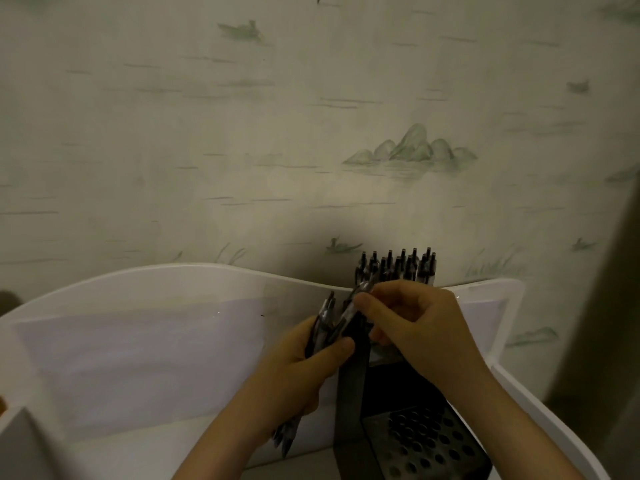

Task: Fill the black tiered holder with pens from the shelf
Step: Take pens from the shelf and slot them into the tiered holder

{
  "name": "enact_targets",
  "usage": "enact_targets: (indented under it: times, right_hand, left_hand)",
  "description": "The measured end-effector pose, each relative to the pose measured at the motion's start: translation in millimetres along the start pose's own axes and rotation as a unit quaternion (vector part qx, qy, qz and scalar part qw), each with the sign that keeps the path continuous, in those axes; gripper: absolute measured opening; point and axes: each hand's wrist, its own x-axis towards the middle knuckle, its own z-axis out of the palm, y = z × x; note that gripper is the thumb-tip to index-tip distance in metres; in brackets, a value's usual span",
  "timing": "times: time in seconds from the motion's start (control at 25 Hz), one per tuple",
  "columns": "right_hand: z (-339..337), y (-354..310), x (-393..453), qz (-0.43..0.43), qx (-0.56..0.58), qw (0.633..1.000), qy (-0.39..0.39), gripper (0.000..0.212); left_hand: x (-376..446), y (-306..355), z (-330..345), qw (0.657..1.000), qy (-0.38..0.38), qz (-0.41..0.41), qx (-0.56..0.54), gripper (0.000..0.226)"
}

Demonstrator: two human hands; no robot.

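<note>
The black tiered holder (415,434) stands at the lower right of the white shelf, its perforated top full of empty holes near me. Several black pens (398,266) stand upright in its back row, against the wall. My left hand (304,372) is shut on a bundle of black pens (323,320), their tips poking out below the fist. My right hand (412,318) hovers over the holder's back part and pinches one pen (356,299) out of that bundle between thumb and forefinger.
The white shelf tray (138,341) has a raised curved back rim (207,270) and a right side wall (512,306). A wallpapered wall rises directly behind it. A grey divider (24,441) sits at the lower left.
</note>
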Motion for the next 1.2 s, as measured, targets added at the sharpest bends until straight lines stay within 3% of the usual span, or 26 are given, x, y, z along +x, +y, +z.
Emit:
enact_targets:
  times: [0.2, 0.36, 0.48, 0.64, 0.92, 1.2]
  right_hand:
    - [-7.9, -6.3, 6.3, 0.067, 0.145, 0.987, 0.003, 0.014]
    - [-33.6, -12.8, 20.7, 0.043, 0.187, 0.976, 0.107, 0.009]
    - [-45.4, -12.4, 26.6, -0.039, 0.039, 0.987, 0.151, 0.003]
    - [-34.3, -7.1, 27.0, -0.124, -0.159, 0.97, 0.133, 0.01]
    - [-29.5, 3.4, 36.0, -0.152, -0.207, 0.96, 0.11, 0.011]
    - [-21.7, 30.6, 31.8, -0.074, -0.187, 0.977, 0.073, 0.018]
  left_hand:
    - [2.6, 3.2, 12.8, 1.0, 0.014, -0.003, 0.012, 0.029]
    - [1.2, 1.5, 8.4, 0.999, 0.031, -0.022, 0.008, 0.022]
    - [1.3, -1.1, 4.5, 0.999, 0.044, -0.02, 0.006, 0.028]
    - [3.9, -0.8, 4.4, 0.999, 0.044, -0.008, 0.01, 0.027]
    - [3.7, -2.5, -1.2, 0.999, 0.048, 0.006, 0.016, 0.032]
    - [3.0, -0.9, 1.6, 0.999, 0.052, 0.002, 0.016, 0.033]
